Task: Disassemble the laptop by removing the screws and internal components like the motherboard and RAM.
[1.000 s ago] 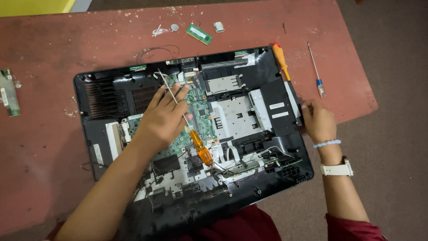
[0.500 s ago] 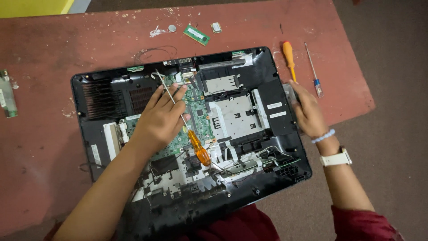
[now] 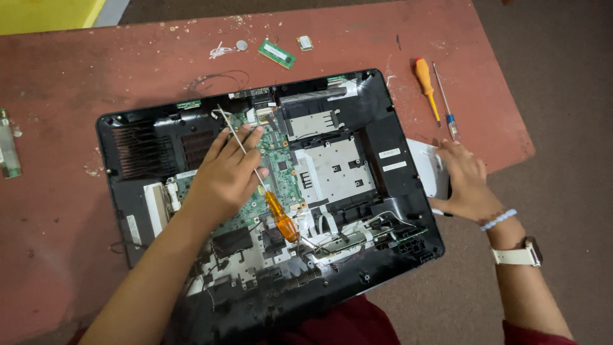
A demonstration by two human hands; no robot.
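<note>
Since 0.5 s ago, the right hand (image 3: 465, 182) has shifted off the computer's right rim and now lies with fingers spread on a white boxy part (image 3: 428, 167) just beside that rim; whether it grips the part I cannot tell.

Largest is the reddish table (image 3: 76, 83), worn and speckled. On it lies the opened black all-in-one computer (image 3: 383, 128), back cover off, tilted slightly, its near edge overhanging toward the person. Inside sit a silver metal shield (image 3: 332, 169) and a green circuit board (image 3: 281, 169).

Over the board's left part rests the left hand (image 3: 223, 179), fingers closed loosely around the shaft of a long screwdriver (image 3: 281, 217), whose orange handle points toward the person and whose tip reaches the upper boards.

Beyond the computer's upper right corner lie 2 more tools, well apart from both hands: an orange-handled screwdriver (image 3: 424, 75) and a thin blue-tipped one (image 3: 445, 102). Near the far edge lie a green memory stick (image 3: 276, 53) and a small square chip (image 3: 305, 43).
</note>
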